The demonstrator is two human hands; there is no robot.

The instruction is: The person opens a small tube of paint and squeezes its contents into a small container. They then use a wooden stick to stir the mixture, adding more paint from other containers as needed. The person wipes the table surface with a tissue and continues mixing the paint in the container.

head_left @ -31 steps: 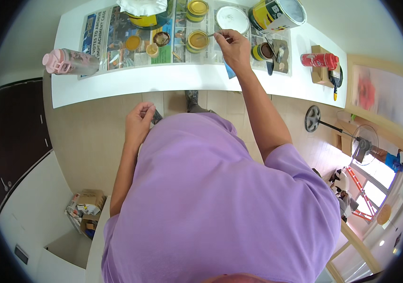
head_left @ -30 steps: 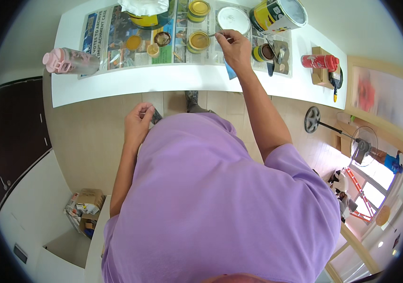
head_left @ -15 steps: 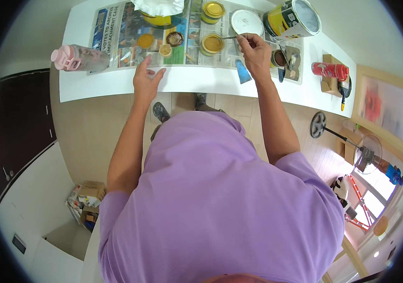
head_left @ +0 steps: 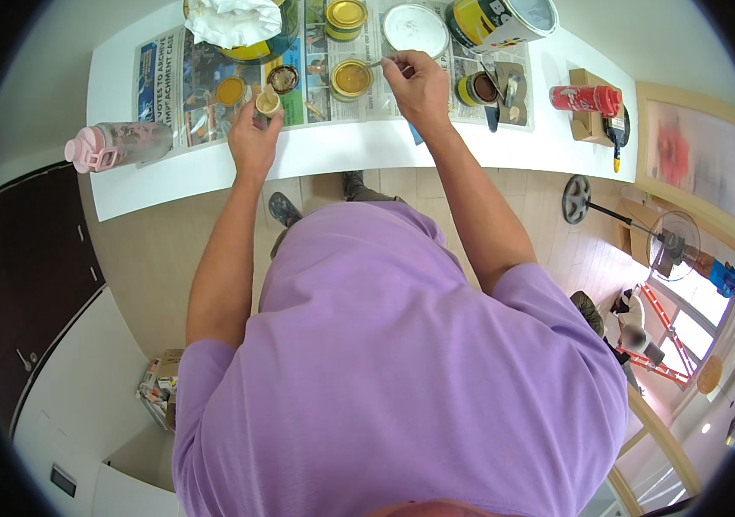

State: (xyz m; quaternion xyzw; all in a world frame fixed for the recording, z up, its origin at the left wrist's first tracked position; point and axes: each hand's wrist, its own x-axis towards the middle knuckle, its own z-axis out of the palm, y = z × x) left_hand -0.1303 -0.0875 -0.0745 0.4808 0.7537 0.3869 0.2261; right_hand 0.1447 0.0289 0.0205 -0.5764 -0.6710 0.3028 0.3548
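Note:
My left hand holds a small round tan cup between fingers and thumb at the front of the newspaper. In my right hand a thin, dark stick-like tool is pinched, its tip over the rim of an open tin of ochre-yellow paint. A lid with yellow on it lies just beyond my left hand, beside a brown-stained lid. A second yellow tin, closed, stands behind the open one. The tool's exact kind is hard to make out.
Newspaper covers part of the white table. A white lid, large paint can, brown-paint tin and red bottle are to the right. A pink-capped bottle lies left. Someone is near an orange ladder.
My left hand has taken up the small tan cup from the newspaper. My right hand keeps its pinch on the tool beside the yellow tin. The whole view has shifted a little.

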